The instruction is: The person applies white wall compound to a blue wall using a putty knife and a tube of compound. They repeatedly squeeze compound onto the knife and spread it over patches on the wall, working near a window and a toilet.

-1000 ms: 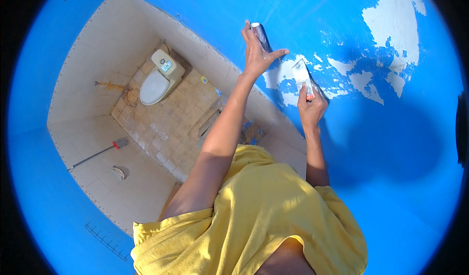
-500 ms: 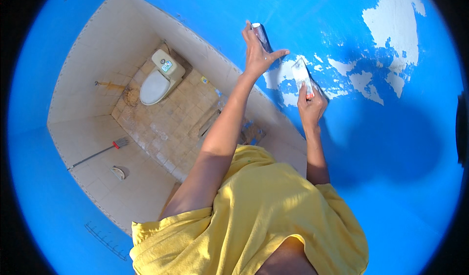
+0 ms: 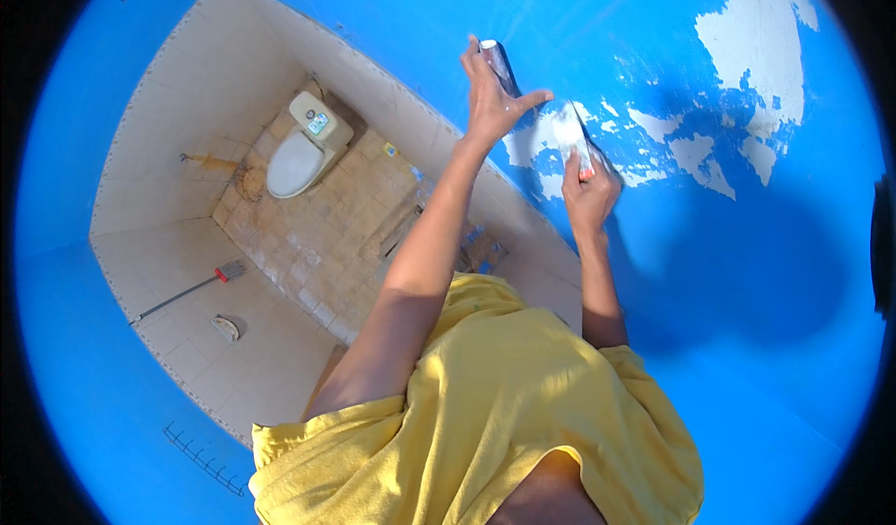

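Observation:
My right hand is closed around the reddish-orange handle end of a putty knife, whose whitish blade points up against the wall. The blade lies over a peeled, pale patch in the blue paint. Up and to the left, my left hand has its fingers bent around a short dark cylinder with a white end; its kind is unclear. The left thumb stretches out to the right, close to the blade's tip.
Larger bare patches break the blue wall to the right. Below left, a tiled room holds a toilet, a long-handled brush and a soap dish. A wire hook rack hangs at lower left.
My right hand and the putty knife have shifted slightly up and to the left, bringing the blade nearer my left thumb. My left hand stays almost where it was.

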Available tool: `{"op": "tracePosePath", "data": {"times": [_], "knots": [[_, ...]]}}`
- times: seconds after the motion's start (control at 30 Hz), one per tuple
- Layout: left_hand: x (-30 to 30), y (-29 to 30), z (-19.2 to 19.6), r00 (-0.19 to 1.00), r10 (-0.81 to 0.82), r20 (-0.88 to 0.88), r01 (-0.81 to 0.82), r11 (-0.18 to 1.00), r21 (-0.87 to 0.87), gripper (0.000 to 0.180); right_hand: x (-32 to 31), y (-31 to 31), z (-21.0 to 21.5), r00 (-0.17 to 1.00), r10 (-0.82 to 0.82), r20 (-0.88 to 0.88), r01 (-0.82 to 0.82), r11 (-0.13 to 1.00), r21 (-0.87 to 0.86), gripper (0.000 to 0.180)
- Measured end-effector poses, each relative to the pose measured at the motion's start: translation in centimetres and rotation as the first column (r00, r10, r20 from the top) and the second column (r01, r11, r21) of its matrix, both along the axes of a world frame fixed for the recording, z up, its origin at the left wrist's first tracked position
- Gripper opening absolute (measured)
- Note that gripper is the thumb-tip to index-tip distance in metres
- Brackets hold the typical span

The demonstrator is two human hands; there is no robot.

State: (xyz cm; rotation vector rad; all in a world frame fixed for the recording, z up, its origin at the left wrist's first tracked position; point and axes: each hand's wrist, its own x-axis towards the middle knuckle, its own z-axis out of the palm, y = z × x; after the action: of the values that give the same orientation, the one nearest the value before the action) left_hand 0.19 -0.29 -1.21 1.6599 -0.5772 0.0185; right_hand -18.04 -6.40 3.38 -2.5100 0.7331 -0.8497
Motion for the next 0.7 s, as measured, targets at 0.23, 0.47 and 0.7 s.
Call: {"op": "tracePosePath", "data": {"times": [0.23, 0.47, 0.7], "knots": [[-0.17, -0.02, 0.21, 1.0, -0.001, -0.028, 0.001, 1.0, 0.007, 0.136, -0.31, -0.09, -0.04, 1.0, 0.026, -0.009, -0.027, 0.999, -0.037, 0.013], [-0.09, -0.09, -0.13, 1.0, 0.001, -0.017, -0.001, 1.0, 0.004, 0.136, -0.35, 0.0, -0.34, 0.999, 0.038, 0.033, -0.037, 0.999, -0.031, 0.012], [-0.09, -0.11, -0.02, 1.0, 0.015, 0.009, -0.015, 1.0, 0.027, 0.135, -0.4, 0.0, -0.59, 0.999, 0.009, 0.039, -0.008, 1.0, -0.003, 0.011]]}}
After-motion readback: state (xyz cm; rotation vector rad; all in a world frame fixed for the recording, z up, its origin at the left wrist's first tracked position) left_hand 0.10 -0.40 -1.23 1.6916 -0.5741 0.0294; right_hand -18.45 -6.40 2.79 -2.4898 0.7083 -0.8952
